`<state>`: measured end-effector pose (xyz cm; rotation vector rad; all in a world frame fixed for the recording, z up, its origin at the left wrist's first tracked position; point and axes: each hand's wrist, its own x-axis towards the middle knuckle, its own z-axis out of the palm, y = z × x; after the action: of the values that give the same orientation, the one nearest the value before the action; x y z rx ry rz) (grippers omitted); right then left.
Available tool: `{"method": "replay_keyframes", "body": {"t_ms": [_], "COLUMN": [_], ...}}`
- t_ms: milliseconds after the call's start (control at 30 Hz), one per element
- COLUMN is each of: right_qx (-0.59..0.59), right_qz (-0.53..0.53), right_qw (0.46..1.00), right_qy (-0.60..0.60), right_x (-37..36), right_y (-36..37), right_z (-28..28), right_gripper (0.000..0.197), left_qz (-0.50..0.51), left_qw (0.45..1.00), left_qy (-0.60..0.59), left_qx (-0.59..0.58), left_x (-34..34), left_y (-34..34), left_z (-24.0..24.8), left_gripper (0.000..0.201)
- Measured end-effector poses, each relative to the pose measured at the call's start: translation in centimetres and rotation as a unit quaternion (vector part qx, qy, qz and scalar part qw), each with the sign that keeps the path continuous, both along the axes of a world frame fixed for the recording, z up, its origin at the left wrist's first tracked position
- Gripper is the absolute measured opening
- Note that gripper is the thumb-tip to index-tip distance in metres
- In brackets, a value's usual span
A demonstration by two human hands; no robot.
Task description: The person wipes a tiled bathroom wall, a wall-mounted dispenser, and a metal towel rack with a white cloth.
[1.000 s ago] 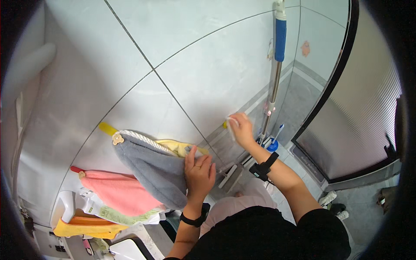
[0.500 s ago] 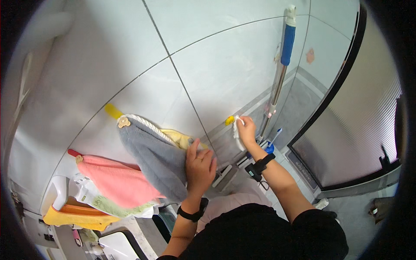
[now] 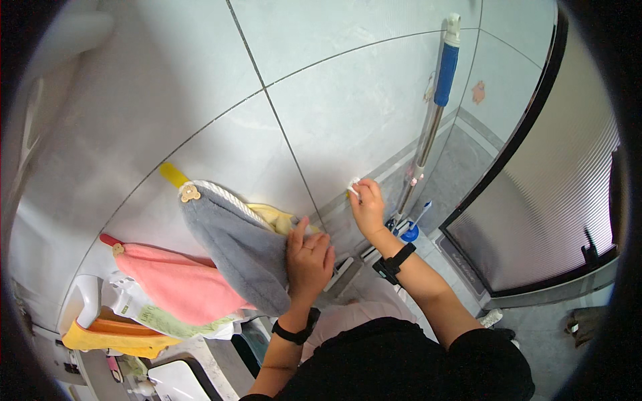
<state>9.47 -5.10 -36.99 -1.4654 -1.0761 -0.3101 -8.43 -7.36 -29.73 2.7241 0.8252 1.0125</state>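
Head view shows me both bare hands working close to a tiled wall [image 3: 348, 113]. I see the right hand [image 3: 369, 206] closed to a narrow pinch on a white piece [image 3: 354, 186], soft-looking and curved, held up against the wall just above the grey band of tile. A bit of yellow [image 3: 347, 196] shows just beside those fingertips; the hand hides most of it, so I cannot tell whether the white piece is hooked over it.

I find the left hand [image 3: 309, 262] lying over the right edge of a grey towel [image 3: 234, 250], its fingers long and slightly apart, pointing up. Whether it grips the cloth or only leans on it, I cannot tell. The towel hangs at a slant from a yellow hook [image 3: 174, 175], with a wooden button [image 3: 190, 193] and a white cord [image 3: 227, 200] along its upper edge. Some pale yellow cloth [image 3: 267, 215] peeks out behind it.

Left of that, I have a pink towel [image 3: 177, 284] hanging by a red hook [image 3: 109, 239]. Past the right hand, a blue-gripped pole [image 3: 447, 75] stands near a ribbed glass door [image 3: 555, 200].
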Motion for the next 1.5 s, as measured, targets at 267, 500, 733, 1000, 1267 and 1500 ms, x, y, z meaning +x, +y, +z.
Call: {"method": "replay_keyframes", "body": {"t_ms": [267, 500, 733, 1000, 1267, 1500], "right_qx": [-0.013, 0.006, -0.007, -0.040, -0.035, -0.106], "right_qz": [0.023, -0.008, 0.002, 0.012, 0.093, 0.100], "right_qw": [0.999, 1.000, 0.999, 0.998, 0.985, 0.989], "right_qy": [-0.045, 0.014, -0.053, -0.049, -0.142, -0.011], "right_x": [0.3, -0.3, 0.2, 0.7, 3.1, 3.2], "right_y": [-0.1, 0.3, -0.5, -0.2, -1.2, -3.5], "right_z": [-0.2, -1.0, 0.6, 0.7, 1.4, 0.1], "right_gripper": [0.020, 0.024, 0.022, 0.018, 0.018, 0.012], "left_qz": [-0.002, 0.002, -0.004, -0.015, -0.005, -0.008], "left_qw": [1.000, 1.000, 1.000, 0.999, 1.000, 1.000], "left_qy": [-0.016, -0.004, -0.027, -0.030, -0.027, -0.005], "left_qx": [0.016, 0.009, -0.007, 0.002, 0.004, -0.003], "left_x": [0.2, 0.1, 0.2, 0.5, 0.6, 0.2], "left_y": [0.3, 0.2, 0.3, 0.4, 0.5, 0.7], "left_z": [-0.3, 0.1, -0.2, 0.1, -0.1, -0.1], "left_gripper": [0.017, 0.016, 0.018, 0.018, 0.018, 0.020]}}
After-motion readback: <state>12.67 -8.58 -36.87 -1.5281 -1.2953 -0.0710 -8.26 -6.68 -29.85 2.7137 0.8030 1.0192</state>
